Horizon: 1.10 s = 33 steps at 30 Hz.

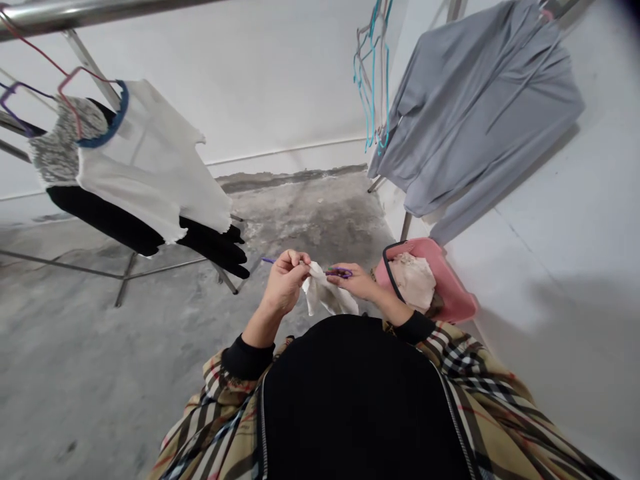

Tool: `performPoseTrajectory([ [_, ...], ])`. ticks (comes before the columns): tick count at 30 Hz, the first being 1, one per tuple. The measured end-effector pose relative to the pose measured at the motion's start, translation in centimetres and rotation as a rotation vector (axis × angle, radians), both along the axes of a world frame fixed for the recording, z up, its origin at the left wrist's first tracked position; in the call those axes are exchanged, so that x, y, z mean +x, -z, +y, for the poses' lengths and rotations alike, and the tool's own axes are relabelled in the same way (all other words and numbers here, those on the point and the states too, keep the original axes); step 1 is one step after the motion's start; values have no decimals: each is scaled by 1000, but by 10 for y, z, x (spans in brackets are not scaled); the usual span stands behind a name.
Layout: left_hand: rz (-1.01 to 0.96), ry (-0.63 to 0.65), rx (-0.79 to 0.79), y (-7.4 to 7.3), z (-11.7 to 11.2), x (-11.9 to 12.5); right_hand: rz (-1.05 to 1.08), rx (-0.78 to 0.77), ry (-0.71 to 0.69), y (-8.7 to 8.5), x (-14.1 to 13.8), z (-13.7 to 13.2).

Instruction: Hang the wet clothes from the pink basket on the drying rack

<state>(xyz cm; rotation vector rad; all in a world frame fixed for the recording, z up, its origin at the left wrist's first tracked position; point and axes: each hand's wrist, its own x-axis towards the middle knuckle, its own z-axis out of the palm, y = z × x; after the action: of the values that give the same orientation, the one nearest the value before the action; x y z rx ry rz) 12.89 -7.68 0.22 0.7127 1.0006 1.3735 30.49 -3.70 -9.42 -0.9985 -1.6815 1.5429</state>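
Observation:
My left hand (pixel 286 279) is curled shut, pinching the top of a small white garment (pixel 326 297) together with a thin purple hanger (pixel 338 271). My right hand (pixel 356 280) is also closed, gripping the hanger and the cloth from the other side. The white cloth droops between both hands, just above my black top. Part of the hanger pokes out to the left of my left hand.
A pink basket (pixel 450 290) holding a pale cloth (pixel 414 280) sits by my right arm. A grey shirt (pixel 475 113) and teal hangers (pixel 373 73) hang at the right wall. A white top (pixel 150 167) and black garments (pixel 125 227) hang on a metal rack at left. Bare concrete floor lies ahead.

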Motion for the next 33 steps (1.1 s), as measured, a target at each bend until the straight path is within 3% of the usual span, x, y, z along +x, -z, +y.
performPoseTrajectory([
  [4,-14,10,-11,0,-4,2,84,-92,33,4,1,-5],
  [8,-22,22,-10,0,-5,6,8,-88,-69,-3,5,-11],
  [13,-30,27,-11,-1,-6,10,111,-185,43,-8,3,-18],
  [16,-12,36,-16,-3,-8,11,152,-131,26,-9,2,-20],
  [26,-6,48,-16,-1,-11,10,1,43,24,-22,2,-25],
  [33,72,67,-25,9,-9,-2,-31,151,232,-30,8,-20],
])
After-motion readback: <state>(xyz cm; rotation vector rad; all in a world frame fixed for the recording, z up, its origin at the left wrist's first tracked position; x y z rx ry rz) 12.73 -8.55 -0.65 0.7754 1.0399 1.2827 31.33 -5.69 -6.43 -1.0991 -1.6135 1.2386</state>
